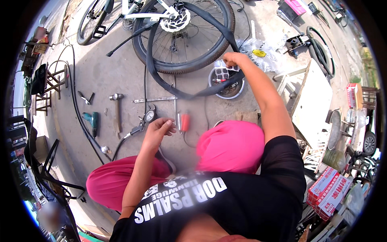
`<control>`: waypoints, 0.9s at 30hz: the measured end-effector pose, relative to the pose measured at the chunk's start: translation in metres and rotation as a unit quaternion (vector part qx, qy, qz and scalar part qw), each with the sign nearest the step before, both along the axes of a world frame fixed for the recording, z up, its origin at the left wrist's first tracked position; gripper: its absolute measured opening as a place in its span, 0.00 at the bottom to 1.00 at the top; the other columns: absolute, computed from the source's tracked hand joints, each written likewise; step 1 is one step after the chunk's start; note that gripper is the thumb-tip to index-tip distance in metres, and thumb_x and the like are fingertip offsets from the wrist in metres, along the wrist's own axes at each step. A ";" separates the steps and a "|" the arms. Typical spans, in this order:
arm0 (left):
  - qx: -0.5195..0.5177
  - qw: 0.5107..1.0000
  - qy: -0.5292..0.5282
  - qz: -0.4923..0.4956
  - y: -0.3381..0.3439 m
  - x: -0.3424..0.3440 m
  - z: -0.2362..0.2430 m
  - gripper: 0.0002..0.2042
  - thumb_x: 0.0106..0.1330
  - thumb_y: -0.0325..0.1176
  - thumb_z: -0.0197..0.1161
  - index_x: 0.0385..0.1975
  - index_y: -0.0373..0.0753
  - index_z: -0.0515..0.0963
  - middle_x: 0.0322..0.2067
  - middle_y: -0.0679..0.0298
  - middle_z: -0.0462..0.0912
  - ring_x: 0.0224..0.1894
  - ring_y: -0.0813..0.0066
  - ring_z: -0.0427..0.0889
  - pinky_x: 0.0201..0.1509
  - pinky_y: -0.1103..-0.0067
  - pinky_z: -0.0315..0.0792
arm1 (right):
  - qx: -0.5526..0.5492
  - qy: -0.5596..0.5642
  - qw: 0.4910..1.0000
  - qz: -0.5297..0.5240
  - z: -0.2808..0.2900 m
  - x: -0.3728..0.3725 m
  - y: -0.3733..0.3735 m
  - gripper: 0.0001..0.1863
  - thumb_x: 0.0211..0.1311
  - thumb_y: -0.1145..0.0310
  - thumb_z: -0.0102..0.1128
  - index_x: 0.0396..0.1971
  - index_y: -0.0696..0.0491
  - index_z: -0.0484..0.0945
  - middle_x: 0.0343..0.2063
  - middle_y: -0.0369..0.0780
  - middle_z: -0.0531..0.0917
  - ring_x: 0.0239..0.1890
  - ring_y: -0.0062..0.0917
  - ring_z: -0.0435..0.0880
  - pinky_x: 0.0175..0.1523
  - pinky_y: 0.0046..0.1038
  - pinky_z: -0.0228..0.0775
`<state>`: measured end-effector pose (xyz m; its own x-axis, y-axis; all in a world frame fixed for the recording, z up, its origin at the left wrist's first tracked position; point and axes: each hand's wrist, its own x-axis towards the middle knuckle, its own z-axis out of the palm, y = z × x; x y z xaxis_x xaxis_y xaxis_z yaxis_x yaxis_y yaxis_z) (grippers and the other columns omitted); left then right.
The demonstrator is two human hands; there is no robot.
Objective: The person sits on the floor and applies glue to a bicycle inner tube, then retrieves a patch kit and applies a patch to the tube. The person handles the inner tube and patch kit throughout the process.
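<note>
My right hand reaches out over a small bucket and is closed on the edge of a sheet of dark square patches. My left hand is held low between my knees, thumb pressed toward the curled fingers. Whether something small is pinched there, I cannot make out. Beside that hand are a red-handled tool and a metal wrench. A black inner tube hangs in a loop out of the bicycle wheel and passes across the bucket.
On the ground to the left lie a hammer, a green power tool and an air hose with a pressure gauge. A clear plastic bag lies beyond the bucket. A white board leans at the right, with red-and-white boxes nearer me.
</note>
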<state>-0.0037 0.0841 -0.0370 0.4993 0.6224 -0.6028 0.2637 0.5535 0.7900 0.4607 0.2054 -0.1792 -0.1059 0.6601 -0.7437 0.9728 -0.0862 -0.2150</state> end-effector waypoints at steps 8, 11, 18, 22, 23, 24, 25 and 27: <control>0.013 1.000 -0.004 -0.015 -0.002 0.017 0.013 0.15 0.69 0.37 0.53 0.45 0.30 0.75 0.33 0.61 0.82 0.34 0.76 0.81 0.38 0.81 0.73 | 0.274 0.190 0.925 -0.183 0.061 -0.018 -0.032 0.11 0.52 0.67 0.63 0.31 0.58 0.80 0.24 0.41 0.82 0.31 0.31 0.82 0.35 0.30 0.72; 0.007 0.998 -0.061 0.006 -0.005 0.026 0.030 0.15 0.69 0.37 0.54 0.45 0.30 0.75 0.34 0.61 0.82 0.35 0.76 0.81 0.38 0.81 0.73 | 0.175 0.406 0.781 -0.442 0.142 -0.062 -0.060 0.12 0.55 0.65 0.64 0.32 0.58 0.79 0.24 0.36 0.80 0.28 0.21 0.80 0.30 0.22 0.70; -0.016 0.964 -0.260 0.046 -0.012 0.047 0.091 0.23 0.66 0.43 0.59 0.55 0.34 0.69 0.43 0.60 0.79 0.45 0.74 0.78 0.45 0.79 0.72 | 0.081 0.524 0.770 -0.355 0.302 -0.163 -0.135 0.11 0.61 0.70 0.60 0.39 0.59 0.72 0.26 0.36 0.78 0.28 0.16 0.82 0.31 0.17 0.79; 0.037 0.946 -0.309 0.097 -0.016 0.051 0.136 0.25 0.60 0.42 0.66 0.53 0.36 0.70 0.42 0.62 0.79 0.42 0.76 0.78 0.44 0.80 0.72 | 0.140 0.512 0.782 -0.327 0.322 -0.209 -0.168 0.07 0.61 0.71 0.59 0.35 0.59 0.73 0.27 0.37 0.78 0.28 0.17 0.81 0.32 0.18 0.78; 0.065 0.955 -0.279 0.076 -0.014 0.046 0.140 0.22 0.60 0.39 0.65 0.50 0.34 0.72 0.40 0.62 0.80 0.40 0.76 0.78 0.43 0.80 0.72 | 0.163 0.495 0.791 -0.322 0.324 -0.220 -0.176 0.07 0.62 0.71 0.59 0.34 0.59 0.73 0.27 0.37 0.78 0.29 0.18 0.80 0.33 0.19 0.76; 0.095 0.963 -0.244 0.057 -0.011 0.040 0.142 0.19 0.60 0.37 0.64 0.47 0.32 0.74 0.38 0.62 0.80 0.39 0.76 0.78 0.41 0.79 0.72 | 0.192 0.492 0.791 -0.308 0.325 -0.231 -0.184 0.07 0.62 0.71 0.58 0.34 0.58 0.73 0.28 0.37 0.78 0.29 0.18 0.80 0.34 0.19 0.75; 0.124 0.969 -0.209 0.039 -0.010 0.034 0.145 0.16 0.60 0.34 0.64 0.44 0.30 0.76 0.36 0.61 0.81 0.37 0.76 0.79 0.40 0.79 0.71 | 0.221 0.490 0.791 -0.294 0.326 -0.241 -0.191 0.07 0.63 0.70 0.58 0.35 0.58 0.73 0.28 0.37 0.78 0.29 0.18 0.80 0.34 0.20 0.74; 0.137 0.971 -0.191 0.050 -0.014 0.024 0.153 0.10 0.59 0.32 0.65 0.35 0.31 0.79 0.29 0.64 0.81 0.31 0.79 0.78 0.36 0.82 0.70 | 0.171 0.544 0.736 -0.366 0.325 -0.256 -0.205 0.07 0.64 0.69 0.56 0.36 0.58 0.73 0.30 0.36 0.78 0.29 0.18 0.80 0.36 0.20 0.74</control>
